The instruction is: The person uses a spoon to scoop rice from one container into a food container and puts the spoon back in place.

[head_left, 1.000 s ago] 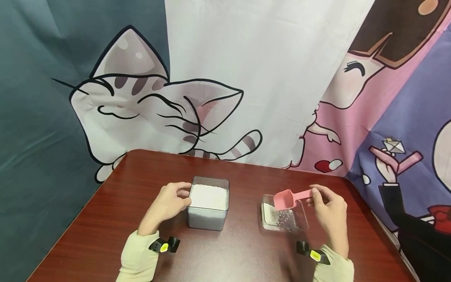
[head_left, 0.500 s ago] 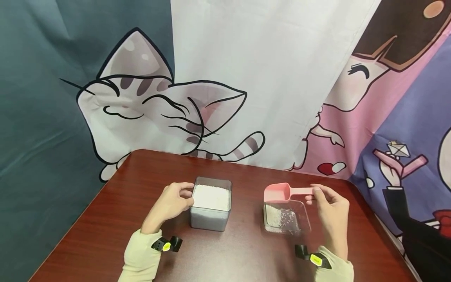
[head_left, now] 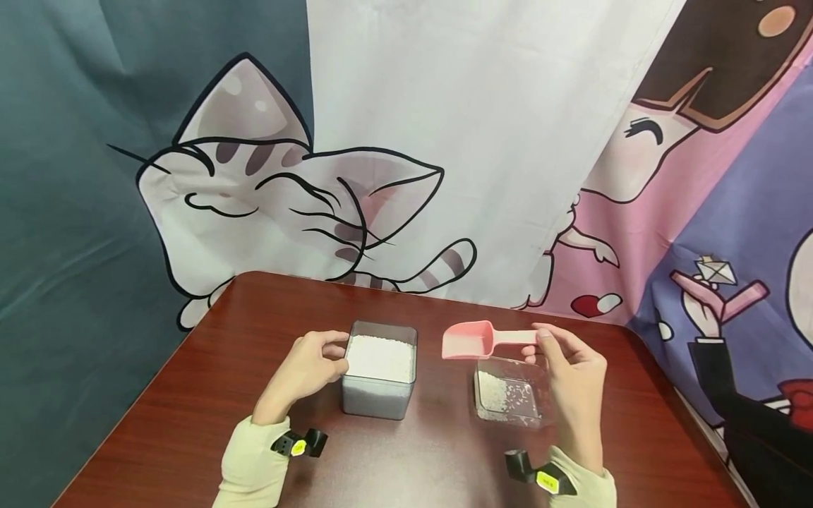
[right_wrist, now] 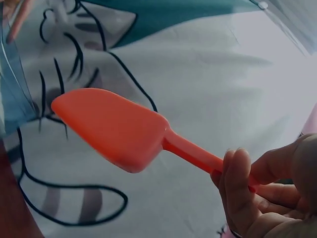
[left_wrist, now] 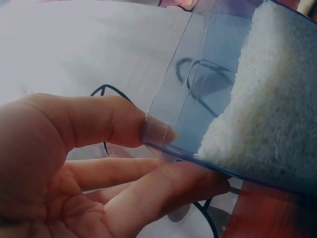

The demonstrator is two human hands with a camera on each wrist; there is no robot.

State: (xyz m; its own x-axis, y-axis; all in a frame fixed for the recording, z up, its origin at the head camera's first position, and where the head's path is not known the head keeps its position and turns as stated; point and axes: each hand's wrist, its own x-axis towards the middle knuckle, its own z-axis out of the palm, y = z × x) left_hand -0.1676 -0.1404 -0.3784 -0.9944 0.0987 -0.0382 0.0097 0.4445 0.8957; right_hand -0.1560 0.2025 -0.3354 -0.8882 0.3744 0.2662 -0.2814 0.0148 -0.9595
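Rice fills the tall clear container almost to its rim, and the left hand steadies it at the near left corner, thumb hooked over the edge and fingers curled against the wall, as the left wrist view shows closely. To its right, the pink scoop hangs in the air between the two containers, level, bowl pointing toward the full one; no rice shows in it, though its inside is mostly hidden from these angles. The right hand pinches the scoop's handle between thumb and fingertips, a narrow, firm grip. Below that hand sits the shallow clear tray, holding only a thin scatter of rice along its left part. Judging from this, the transfer looks barely begun: the tall container is close to full, the tray nearly bare, so most of the scooping remains. Dark red table carries both containers, and a cartoon cat curtain hangs behind. Nothing lies between scoop and rice; the left thumb on the rim is the only thing near the scoop's path.
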